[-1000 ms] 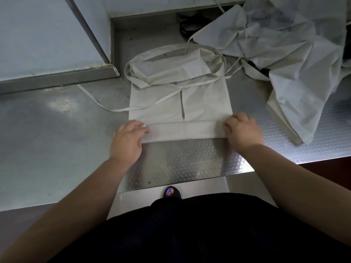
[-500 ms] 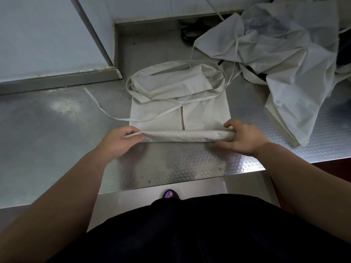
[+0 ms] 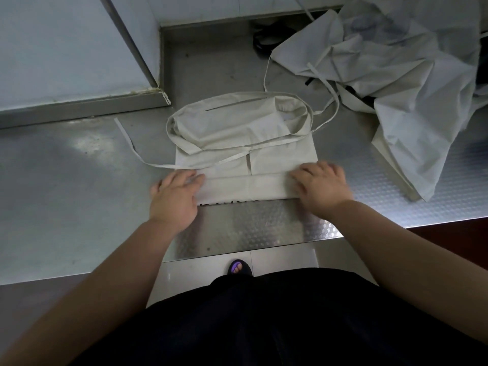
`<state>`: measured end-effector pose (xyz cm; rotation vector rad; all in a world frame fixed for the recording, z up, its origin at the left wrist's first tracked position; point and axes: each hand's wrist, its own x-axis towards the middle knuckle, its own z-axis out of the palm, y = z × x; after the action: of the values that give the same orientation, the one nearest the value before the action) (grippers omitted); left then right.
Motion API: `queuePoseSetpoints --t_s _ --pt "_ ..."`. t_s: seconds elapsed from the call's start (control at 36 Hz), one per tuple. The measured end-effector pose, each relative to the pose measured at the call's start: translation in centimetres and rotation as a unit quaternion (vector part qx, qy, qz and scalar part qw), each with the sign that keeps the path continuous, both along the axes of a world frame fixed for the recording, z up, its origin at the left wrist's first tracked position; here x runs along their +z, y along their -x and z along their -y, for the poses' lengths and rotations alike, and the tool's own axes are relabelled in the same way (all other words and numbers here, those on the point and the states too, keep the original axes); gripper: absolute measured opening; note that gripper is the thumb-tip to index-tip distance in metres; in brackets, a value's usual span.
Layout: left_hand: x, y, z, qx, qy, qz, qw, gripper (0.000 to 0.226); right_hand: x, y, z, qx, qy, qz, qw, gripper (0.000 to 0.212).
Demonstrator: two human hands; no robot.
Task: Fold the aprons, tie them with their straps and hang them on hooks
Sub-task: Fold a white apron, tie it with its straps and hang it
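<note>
You have open steel counter (image 3: 66, 202) to your left, crossed only by a loose strap (image 3: 125, 134). A crumpled apron heap (image 3: 409, 88) blocks your right; a raised ledge (image 3: 79, 107) walls the far left.

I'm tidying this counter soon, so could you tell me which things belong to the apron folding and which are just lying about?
Job: half-folded apron, its loose strap, left hand and right hand pressing its folded edge, heap of unfolded aprons.
Lying about: dark object by the back wall, too dim to identify.
</note>
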<state>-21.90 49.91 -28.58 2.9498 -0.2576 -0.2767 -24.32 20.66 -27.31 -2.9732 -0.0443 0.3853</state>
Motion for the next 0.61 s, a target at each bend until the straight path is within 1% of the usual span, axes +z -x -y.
queuePoseSetpoints --t_s 0.06,0.11,0.19,0.28,0.33,0.39,0.44,0.61 --pt "0.1 0.1 0.0 -0.008 -0.010 -0.031 0.999 0.059 0.1 0.3 -0.3 0.010 -0.027 -0.035 0.999 0.050" --pt "0.0 0.2 -0.2 -0.015 0.009 -0.049 0.999 0.058 0.5 0.3 -0.2 0.010 -0.023 -0.059 0.998 0.059" --pt "-0.1 0.6 -0.5 -0.022 0.048 -0.040 0.998 0.052 1.2 0.3 0.1 0.020 -0.010 -0.076 0.997 0.062" --pt "0.1 1.6 -0.3 -0.009 0.066 -0.042 0.997 0.051 1.3 1.0 0.2 0.001 -0.023 -0.078 0.997 0.054" --pt "0.1 2.5 0.0 -0.002 0.070 -0.043 0.997 0.048 0.9 1.7 0.2 -0.017 -0.027 -0.064 0.997 0.045" --pt "0.2 3.8 0.3 0.005 0.072 -0.041 0.997 0.051 0.6 2.5 0.2 -0.020 -0.022 -0.050 0.998 0.036" --pt "0.3 4.9 0.5 0.016 0.082 -0.035 0.996 0.056 0.4 3.3 0.2 -0.012 -0.012 -0.043 0.999 0.033" --pt "0.3 9.0 1.3 0.049 0.099 -0.021 0.994 0.055 -0.1 6.1 1.0 0.003 -0.024 -0.020 0.999 0.030"
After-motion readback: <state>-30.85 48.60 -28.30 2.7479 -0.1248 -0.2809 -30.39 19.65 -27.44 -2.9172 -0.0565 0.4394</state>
